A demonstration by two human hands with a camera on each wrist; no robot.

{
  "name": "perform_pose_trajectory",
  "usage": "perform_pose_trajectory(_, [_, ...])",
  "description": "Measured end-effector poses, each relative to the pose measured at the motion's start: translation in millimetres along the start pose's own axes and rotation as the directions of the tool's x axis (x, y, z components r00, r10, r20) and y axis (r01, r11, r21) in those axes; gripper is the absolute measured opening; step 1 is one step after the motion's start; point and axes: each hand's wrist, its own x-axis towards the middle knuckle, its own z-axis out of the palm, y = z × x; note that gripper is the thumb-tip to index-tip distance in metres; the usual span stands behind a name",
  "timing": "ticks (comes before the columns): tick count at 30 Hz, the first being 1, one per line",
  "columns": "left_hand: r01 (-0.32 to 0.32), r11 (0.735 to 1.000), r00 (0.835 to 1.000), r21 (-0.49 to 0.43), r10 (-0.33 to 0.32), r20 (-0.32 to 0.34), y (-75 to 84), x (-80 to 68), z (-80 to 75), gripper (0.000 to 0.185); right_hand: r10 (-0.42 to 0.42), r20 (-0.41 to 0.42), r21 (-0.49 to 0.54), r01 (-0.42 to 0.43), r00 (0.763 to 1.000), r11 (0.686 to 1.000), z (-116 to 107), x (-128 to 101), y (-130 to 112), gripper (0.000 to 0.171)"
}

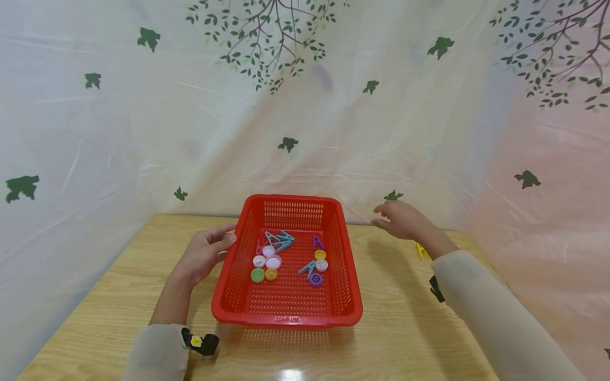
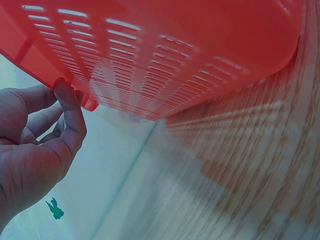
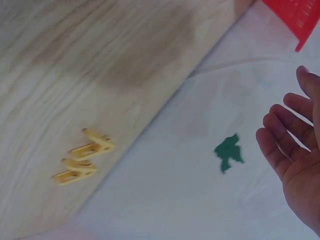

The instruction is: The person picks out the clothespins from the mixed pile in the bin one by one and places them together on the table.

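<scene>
A red plastic basket (image 1: 288,300) stands before me, holding clothespins and bottle caps. My left hand (image 1: 202,254) grips its left rim; in the left wrist view the thumb and fingers (image 2: 72,112) meet at the rim's edge. Blue clothespins (image 1: 284,241) lie at the back left inside, near white caps (image 1: 273,262) and a green cap (image 1: 257,275). On the right side are a purple clothespin (image 1: 317,243) and a purple cap (image 1: 315,280). My right hand (image 1: 402,219) hovers right of the basket with fingers spread loosely, holding nothing.
Two yellow clothespins (image 3: 85,157) lie on the wooden table (image 1: 395,317) near its back right edge, partly behind my right forearm in the head view. A pale curtain (image 1: 229,132) with printed leaves hangs right behind the table.
</scene>
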Motion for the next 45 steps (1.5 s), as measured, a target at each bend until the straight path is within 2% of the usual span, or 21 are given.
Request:
perform_pose_trajectory(12, [0.008, 1.000, 1.000, -0.003, -0.008, -0.001, 0.6, 0.7, 0.2, 0.055, -0.106, -0.025, -0.069, 0.104, 0.994, 0.992, -12.8, 29.6, -68.9, 0.043])
perform_pose_trajectory(20, [0.024, 1.000, 1.000, -0.003, -0.024, -0.004, -0.2, 0.1, -0.1, 0.055, -0.179, 0.061, -0.116, 0.185, 0.982, 0.976, -7.3, 49.4, -108.1, 0.042])
perform_pose_trajectory(23, [0.024, 1.000, 1.000, -0.003, -0.024, -0.004, -0.5, 0.6, 0.0, 0.056, -0.173, 0.099, -0.106, 0.184, 0.980, 0.977, -3.0, 54.4, -118.7, 0.045])
perform_pose_trajectory(31, [0.023, 1.000, 1.000, 0.000, -0.023, -0.007, 0.1, 2.0, -0.8, 0.056, -0.101, 0.187, -0.012, 0.105, 0.977, 0.994, 12.9, 69.1, -135.9, 0.059])
perform_pose_trajectory(38, [0.006, 1.000, 1.000, -0.004, -0.006, 0.001, -0.2, 3.0, -1.4, 0.056, -0.103, 0.217, 0.080, 0.088, 0.971, 0.993, 29.2, 80.2, -137.2, 0.057])
perform_pose_trajectory(45, [0.017, 1.000, 1.000, -0.006, -0.017, -0.001, -1.0, 2.8, -2.4, 0.056, -0.067, 0.216, 0.171, 0.030, 0.974, 0.985, 44.2, 86.1, -133.7, 0.055])
